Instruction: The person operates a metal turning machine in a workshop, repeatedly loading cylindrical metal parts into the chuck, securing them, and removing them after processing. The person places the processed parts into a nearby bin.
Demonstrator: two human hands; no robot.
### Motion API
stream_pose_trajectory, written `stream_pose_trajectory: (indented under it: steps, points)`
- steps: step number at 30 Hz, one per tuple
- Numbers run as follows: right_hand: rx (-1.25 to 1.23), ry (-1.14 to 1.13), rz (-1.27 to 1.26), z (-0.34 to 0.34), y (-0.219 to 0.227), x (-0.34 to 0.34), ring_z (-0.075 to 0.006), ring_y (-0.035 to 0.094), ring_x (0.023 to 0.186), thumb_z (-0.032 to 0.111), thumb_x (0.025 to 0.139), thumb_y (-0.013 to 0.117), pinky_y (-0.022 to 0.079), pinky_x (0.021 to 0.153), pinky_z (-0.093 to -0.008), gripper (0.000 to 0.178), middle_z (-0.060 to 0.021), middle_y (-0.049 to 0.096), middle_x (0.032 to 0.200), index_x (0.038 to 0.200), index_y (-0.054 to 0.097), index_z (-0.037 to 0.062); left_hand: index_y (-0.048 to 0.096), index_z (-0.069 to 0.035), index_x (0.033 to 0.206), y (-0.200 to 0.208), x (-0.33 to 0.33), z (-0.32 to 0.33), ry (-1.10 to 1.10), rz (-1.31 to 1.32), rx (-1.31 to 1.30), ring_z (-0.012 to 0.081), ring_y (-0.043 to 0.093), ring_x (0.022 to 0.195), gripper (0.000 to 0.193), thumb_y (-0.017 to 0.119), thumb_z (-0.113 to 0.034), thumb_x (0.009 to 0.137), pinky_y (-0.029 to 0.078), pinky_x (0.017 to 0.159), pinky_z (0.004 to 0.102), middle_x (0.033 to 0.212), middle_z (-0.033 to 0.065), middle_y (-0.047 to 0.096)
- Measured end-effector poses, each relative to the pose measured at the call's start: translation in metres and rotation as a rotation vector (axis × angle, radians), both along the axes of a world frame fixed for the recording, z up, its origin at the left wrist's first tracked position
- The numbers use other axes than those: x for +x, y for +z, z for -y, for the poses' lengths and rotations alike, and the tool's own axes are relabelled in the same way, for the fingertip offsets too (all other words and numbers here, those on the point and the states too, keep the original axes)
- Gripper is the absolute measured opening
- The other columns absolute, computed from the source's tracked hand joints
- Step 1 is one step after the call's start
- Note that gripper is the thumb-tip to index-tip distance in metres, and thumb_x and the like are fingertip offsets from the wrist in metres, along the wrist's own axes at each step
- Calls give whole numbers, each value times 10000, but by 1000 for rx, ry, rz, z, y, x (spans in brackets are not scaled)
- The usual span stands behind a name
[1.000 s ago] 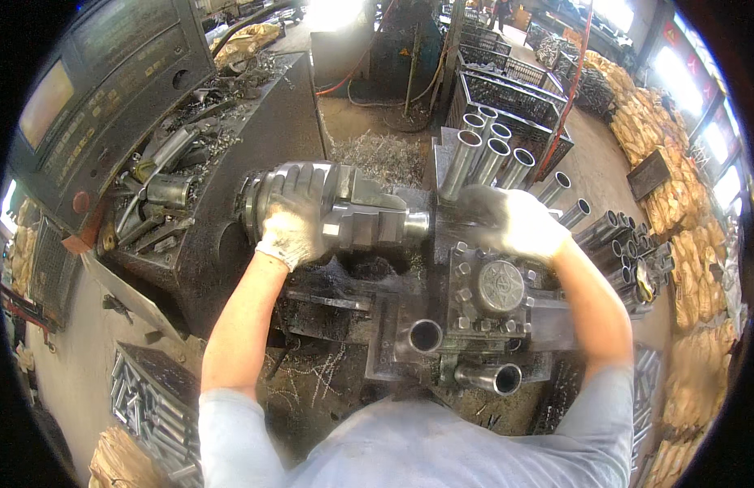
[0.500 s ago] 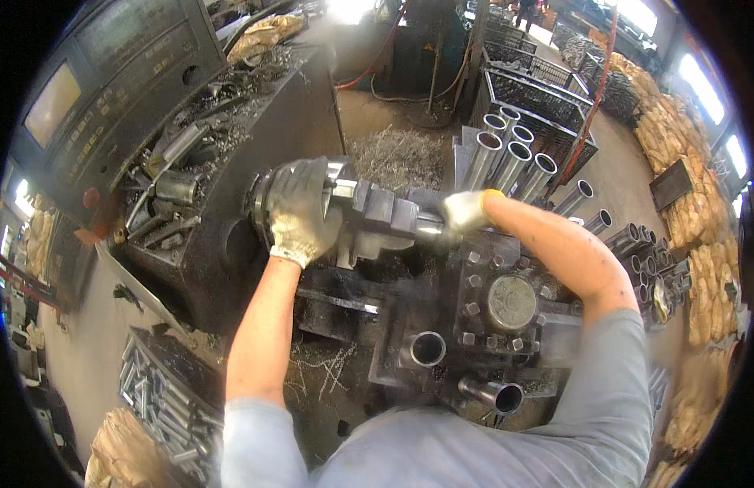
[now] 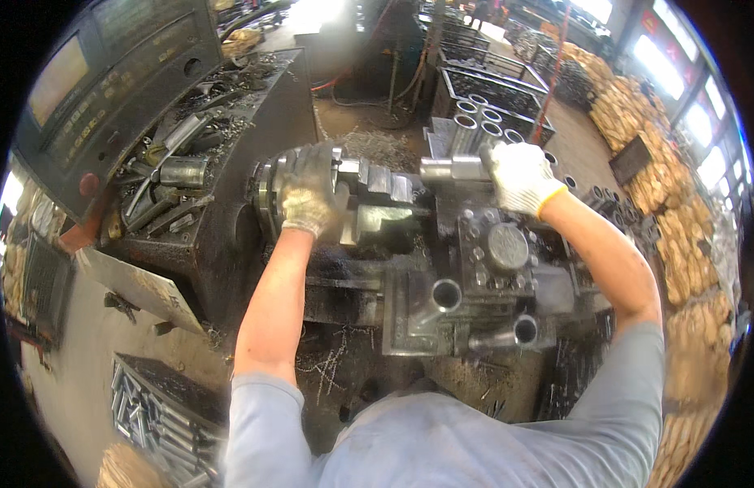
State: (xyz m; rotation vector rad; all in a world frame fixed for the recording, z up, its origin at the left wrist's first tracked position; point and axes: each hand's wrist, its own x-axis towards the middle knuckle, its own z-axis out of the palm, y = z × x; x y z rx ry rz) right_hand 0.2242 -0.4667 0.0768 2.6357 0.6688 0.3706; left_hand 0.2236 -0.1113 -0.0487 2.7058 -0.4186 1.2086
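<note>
My left hand [image 3: 310, 191], in a dirty pale work glove, is wrapped over the rim of the lathe chuck [image 3: 265, 189], fingers on top and thumb toward the jaws. Stepped metal chuck jaws [image 3: 379, 180] stick out to the right of that hand. My gloved right hand [image 3: 523, 177] is closed around the right end of a short, shiny metal tube [image 3: 452, 169]. The tube lies roughly level, to the right of the jaws and apart from them. Part of its right end is hidden in the glove.
Below my right hand stands the bolted tool post [image 3: 507, 246], with two tubes [image 3: 446, 295] on the carriage in front. More tubes [image 3: 465, 130] stand upright behind. A bin of metal rods [image 3: 153, 423] is at lower left, and metal crates [image 3: 495, 85] are at the back.
My right hand has moved right, away from the chuck jaws, and the tube now shows in it. My left hand stays on the chuck. The whole view has shifted a little.
</note>
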Motion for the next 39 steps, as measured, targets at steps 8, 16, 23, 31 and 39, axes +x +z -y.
stream_pose_trajectory:
  steps: [8,16,23,31,39]
  points:
    - [661,99,-378,-76,-52,-231,-404,740,730,224,774,804,609,619,-532,638,-208,657,995,1316,501,77,357,-30,1627,-69,-226,99,-977,-745,-1810,299,546,1403,938,819,-451,928,439,1186,460,1514,135,565]
    - [662,-453,-1068,-48,-244,-246,-346,789,965,537,760,826,609,851,-477,614,-238,793,977,1043,786,-6,628,-55,1333,-148,-247,108,-226,-1117,-2173,273,697,1104,395,732,-246,1003,581,951,451,1197,108,710]
    - [1157,-105,-1249,-22,-295,-252,-180,694,680,365,767,838,566,642,-382,662,-91,746,814,1302,674,12,650,-95,1367,-174,-260,108,-449,-1164,-2626,266,693,1163,554,469,-545,1097,540,1042,451,1239,97,738]
    - [1110,-382,-978,69,-142,-304,-271,726,1122,225,686,863,555,1047,-381,767,-149,737,1216,1411,652,99,514,-23,1481,-130,-278,104,-337,-1227,-1757,223,734,929,700,812,-390,964,620,817,369,1160,117,738]
    - [1365,-121,-547,94,-180,-265,-167,719,881,140,761,899,595,817,-351,470,-82,775,1006,1177,705,42,622,-14,1314,-98,-239,204,-668,-458,-830,242,728,958,762,1018,-308,733,606,900,387,1092,101,738]
